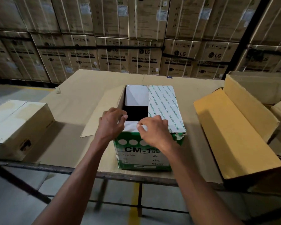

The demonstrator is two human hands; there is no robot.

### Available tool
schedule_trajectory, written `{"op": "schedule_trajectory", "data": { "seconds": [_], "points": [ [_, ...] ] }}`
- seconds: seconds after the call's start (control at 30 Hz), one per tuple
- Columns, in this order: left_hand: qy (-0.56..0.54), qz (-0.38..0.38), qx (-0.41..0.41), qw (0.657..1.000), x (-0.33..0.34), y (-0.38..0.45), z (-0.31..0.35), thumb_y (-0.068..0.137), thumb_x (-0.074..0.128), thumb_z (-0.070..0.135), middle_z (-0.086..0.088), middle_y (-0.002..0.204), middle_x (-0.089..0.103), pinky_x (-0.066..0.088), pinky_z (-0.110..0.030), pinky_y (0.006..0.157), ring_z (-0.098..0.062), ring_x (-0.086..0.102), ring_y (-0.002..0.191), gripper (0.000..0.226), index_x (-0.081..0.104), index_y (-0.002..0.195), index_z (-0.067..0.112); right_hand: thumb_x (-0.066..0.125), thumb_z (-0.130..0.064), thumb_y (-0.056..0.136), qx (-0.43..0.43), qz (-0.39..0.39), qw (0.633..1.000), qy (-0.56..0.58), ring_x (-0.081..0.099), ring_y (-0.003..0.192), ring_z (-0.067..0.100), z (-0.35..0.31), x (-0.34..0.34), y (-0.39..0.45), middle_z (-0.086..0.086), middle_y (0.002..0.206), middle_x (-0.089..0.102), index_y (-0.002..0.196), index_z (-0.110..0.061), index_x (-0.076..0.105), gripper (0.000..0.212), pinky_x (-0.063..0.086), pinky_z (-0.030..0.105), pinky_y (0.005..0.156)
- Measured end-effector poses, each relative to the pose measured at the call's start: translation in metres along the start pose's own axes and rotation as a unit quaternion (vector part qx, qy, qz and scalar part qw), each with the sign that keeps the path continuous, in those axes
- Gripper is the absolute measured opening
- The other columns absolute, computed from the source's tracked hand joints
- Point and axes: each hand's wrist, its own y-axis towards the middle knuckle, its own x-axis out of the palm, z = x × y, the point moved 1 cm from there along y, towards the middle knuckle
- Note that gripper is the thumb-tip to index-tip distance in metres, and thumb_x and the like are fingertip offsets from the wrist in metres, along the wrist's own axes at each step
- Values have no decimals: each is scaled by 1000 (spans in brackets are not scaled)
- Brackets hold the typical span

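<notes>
A green and white carton (141, 157) marked CM-1 stands at the table's front middle, its top partly open and dark inside. Its right flap (165, 108), covered in printed tape, lies folded down. The left flap (102, 111) hangs outward over the table. My left hand (111, 123) rests on the near left rim with curled fingers over the white near flap (131, 126). My right hand (154, 131) pinches that near flap at its edge, beside the taped flap.
A closed pale carton (18, 127) sits at the table's left end. An open yellow-brown carton (237, 135) lies on the right, more cartons behind it. The table (81, 90) is covered with cardboard. Stacked washing machine boxes (144, 59) form a wall behind.
</notes>
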Motion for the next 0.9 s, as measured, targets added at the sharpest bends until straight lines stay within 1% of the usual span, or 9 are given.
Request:
{"op": "schedule_trajectory", "data": {
  "seconds": [0.1,0.17,0.27,0.37,0.43,0.57,0.73,0.83,0.9],
  "points": [
    [38,-70,-64,995,-8,-6,-4,105,47,41,0,157,39,27,-58,111,-33,32,142,32,68,127,33,28,-46,111,17,-88,992,-87,43,128,27,-6,16,16,1,121,68,112,-24,70,48,22,51,106],
    [48,-134,-83,986,-9,-6,-9,106,40,47,2,166,25,19,-61,114,-32,19,149,37,63,134,39,24,-46,111,46,-87,989,-111,41,131,29,-3,18,22,2,119,68,107,-23,70,52,17,54,111],
    [36,-175,-88,980,-10,-4,-15,106,39,49,1,168,19,16,-62,115,-33,15,151,39,60,138,39,29,-42,109,71,-70,987,-128,41,131,32,2,9,24,2,116,68,107,-23,73,47,15,53,111],
    [22,-175,-102,979,-11,-2,-17,107,40,47,-2,168,18,17,-61,116,-36,16,151,39,58,140,36,45,-29,104,47,-38,990,-128,46,124,29,-1,-17,22,-2,120,65,112,-26,74,31,25,48,106],
    [14,-173,-106,979,-9,1,-20,107,40,45,-3,167,20,17,-61,116,-37,17,150,38,59,138,35,51,-24,101,39,3,993,-111,48,120,26,-1,-42,19,-4,125,64,118,-29,75,30,31,46,102],
    [-3,-156,-111,982,-3,4,-31,107,42,42,-6,165,25,18,-60,117,-37,19,150,36,61,135,30,54,-31,101,74,118,985,-104,53,117,23,22,-95,11,-5,128,64,119,-27,74,27,35,43,98],
    [-16,-152,-108,982,-1,11,-57,90,29,66,0,145,52,32,-60,111,-31,41,139,50,65,117,44,58,-35,101,127,168,977,-44,60,106,22,75,-125,0,-3,125,66,113,-26,74,22,46,45,98],
    [-76,-113,-100,986,-5,8,-52,103,43,41,-2,141,60,41,-42,107,-27,52,131,36,68,127,31,61,-36,99,157,193,968,-19,61,106,23,106,-126,-11,-2,126,67,109,-26,75,19,51,51,97],
    [-118,-89,-101,984,-8,4,-49,106,46,29,-5,145,57,44,-38,106,-25,53,130,36,60,140,25,60,-40,99,184,181,966,-25,58,116,29,126,-126,-21,-2,130,66,110,-30,74,21,47,53,101]
  ]
}}
